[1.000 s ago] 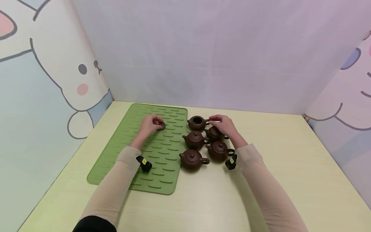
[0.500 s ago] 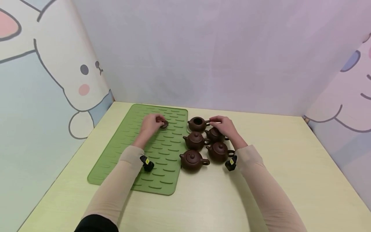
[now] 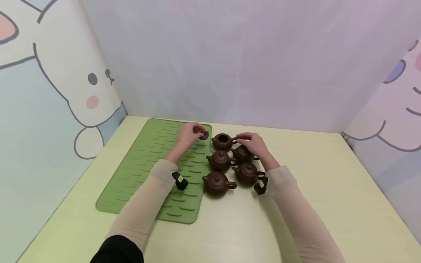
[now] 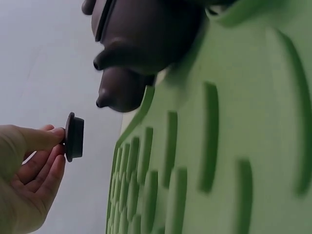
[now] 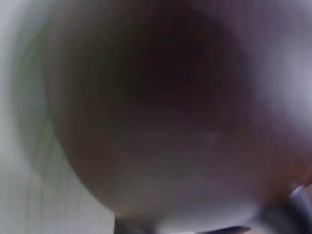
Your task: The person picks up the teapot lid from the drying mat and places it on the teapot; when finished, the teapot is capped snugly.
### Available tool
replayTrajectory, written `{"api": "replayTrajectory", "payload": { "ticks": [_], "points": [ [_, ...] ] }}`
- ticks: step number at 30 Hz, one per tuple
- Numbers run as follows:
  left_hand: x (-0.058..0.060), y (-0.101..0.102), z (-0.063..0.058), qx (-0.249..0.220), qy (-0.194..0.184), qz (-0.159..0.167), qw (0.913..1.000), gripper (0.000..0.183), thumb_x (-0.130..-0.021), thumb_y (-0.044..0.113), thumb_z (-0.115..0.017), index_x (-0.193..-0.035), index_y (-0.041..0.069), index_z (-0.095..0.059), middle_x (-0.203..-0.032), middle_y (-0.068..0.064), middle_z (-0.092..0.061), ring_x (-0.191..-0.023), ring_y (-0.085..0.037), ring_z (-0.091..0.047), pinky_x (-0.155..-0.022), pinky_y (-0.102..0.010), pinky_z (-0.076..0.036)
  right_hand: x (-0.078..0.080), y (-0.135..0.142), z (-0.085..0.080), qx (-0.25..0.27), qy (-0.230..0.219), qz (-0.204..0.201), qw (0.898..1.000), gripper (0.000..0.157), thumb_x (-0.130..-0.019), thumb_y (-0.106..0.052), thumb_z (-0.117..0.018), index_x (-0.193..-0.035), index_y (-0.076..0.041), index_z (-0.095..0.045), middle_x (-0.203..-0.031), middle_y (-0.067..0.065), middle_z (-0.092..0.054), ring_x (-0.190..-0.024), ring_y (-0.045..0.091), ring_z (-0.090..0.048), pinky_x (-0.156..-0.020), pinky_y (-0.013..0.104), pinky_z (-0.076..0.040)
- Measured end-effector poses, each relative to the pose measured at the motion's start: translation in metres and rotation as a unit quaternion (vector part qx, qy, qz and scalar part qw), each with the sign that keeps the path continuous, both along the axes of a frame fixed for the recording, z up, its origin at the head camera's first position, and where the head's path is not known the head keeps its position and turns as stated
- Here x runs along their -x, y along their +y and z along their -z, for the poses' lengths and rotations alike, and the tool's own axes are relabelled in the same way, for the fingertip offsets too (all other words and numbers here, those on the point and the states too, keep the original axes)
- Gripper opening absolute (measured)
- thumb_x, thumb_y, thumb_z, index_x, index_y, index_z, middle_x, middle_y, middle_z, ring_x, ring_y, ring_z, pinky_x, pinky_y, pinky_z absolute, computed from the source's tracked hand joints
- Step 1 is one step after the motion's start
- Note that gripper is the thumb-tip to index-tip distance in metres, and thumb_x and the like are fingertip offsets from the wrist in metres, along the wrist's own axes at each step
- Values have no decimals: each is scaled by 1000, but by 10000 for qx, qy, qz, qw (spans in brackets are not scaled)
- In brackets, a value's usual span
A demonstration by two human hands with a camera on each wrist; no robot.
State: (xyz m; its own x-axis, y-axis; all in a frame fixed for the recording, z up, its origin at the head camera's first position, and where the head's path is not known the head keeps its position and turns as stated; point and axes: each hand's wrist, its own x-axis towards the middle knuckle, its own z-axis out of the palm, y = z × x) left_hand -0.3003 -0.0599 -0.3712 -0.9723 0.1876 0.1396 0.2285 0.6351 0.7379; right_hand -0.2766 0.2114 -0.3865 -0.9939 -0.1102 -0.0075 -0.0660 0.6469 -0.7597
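Observation:
My left hand (image 3: 188,136) pinches a small dark brown teapot lid (image 3: 204,135) by its knob, above the far right of the green mat. In the left wrist view the lid (image 4: 74,137) is held on edge, apart from the teapots. My right hand (image 3: 253,142) holds the handle of a brown teapot (image 3: 217,145) with an uncovered round mouth, at the back of the group. Part of another teapot (image 3: 241,155) lies under my right hand. A blurred teapot body (image 5: 161,131) fills the right wrist view and hides the fingers.
Three lidded teapots stand close by: one (image 3: 219,163) beside the mat's edge, one (image 3: 216,187) at the front, one (image 3: 247,176) to its right. The ridged green mat (image 3: 131,182) covers the table's left part. A pale wall (image 3: 230,73) rises behind.
My left hand has moved right with the lid, from over the mat's middle to near the uncovered teapot. The right hand stays at the handle; the teapots stay in place.

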Motion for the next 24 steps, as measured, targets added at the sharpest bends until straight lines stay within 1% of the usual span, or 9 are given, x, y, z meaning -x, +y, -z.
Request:
{"api": "replayTrajectory", "payload": {
  "ticks": [3, 6, 11, 14, 20, 22, 24],
  "points": [
    [0, 13, 1, -236, 44, 154, 9996, 18, -93, 5, -67, -111, 7, -71, -110, -12, -74, -102, -26, -70, -87, -37, -59, -1, 1, 1, 12, -7, 10, 10000, 36, -99, -22, -61, -130, -4, -65, -136, 18, -63, -133, 36, -53, -111, 51, -43],
    [1, 25, 4, -369, 39, 315, 9988, 19, -93, 2, -66, -111, 6, -71, -110, -12, -73, -101, -26, -70, -88, -35, -59, -3, 1, 2, 31, -26, 34, 10000, 36, -99, -21, -61, -130, -4, -65, -135, 17, -63, -132, 35, -54, -111, 50, -43],
    [1, 39, 8, -309, 130, 545, 9979, 19, -93, 1, -66, -111, 6, -70, -111, -11, -73, -101, -24, -69, -88, -34, -58, -4, -2, 3, 50, -45, 75, 9999, 35, -98, -20, -62, -129, -4, -65, -136, 17, -63, -133, 34, -53, -111, 49, -43],
    [-1, 41, 10, -269, 246, 652, 9972, 20, -93, 1, -66, -112, 6, -71, -111, -11, -73, -102, -24, -69, -90, -34, -58, -5, -7, 4, 74, -81, 63, 9999, 35, -98, -20, -62, -129, -5, -66, -135, 16, -64, -133, 33, -53, -112, 49, -43],
    [-4, 39, 17, -278, 406, 644, 9967, 19, -93, 3, -67, -111, 9, -71, -110, -8, -73, -104, -23, -69, -93, -34, -57, -6, -15, 6, 63, -130, 8, 9999, 35, -98, -20, -63, -129, -5, -66, -135, 15, -64, -132, 32, -55, -110, 48, -44],
    [-5, 40, 18, -160, 468, 727, 9961, 18, -94, 5, -68, -110, 9, -71, -109, -7, -73, -104, -22, -69, -93, -34, -57, -7, -16, 7, 43, -112, 22, 9999, 35, -98, -20, -63, -129, -5, -65, -134, 16, -64, -131, 33, -56, -110, 48, -45],
    [-6, 42, 20, 57, 453, 831, 9955, 17, -94, 6, -67, -110, 10, -71, -110, -7, -73, -105, -22, -68, -93, -34, -57, -7, -17, 8, 50, -134, 38, 9999, 35, -98, -20, -63, -129, -5, -66, -134, 15, -64, -130, 33, -56, -109, 48, -46]
  ]
}}
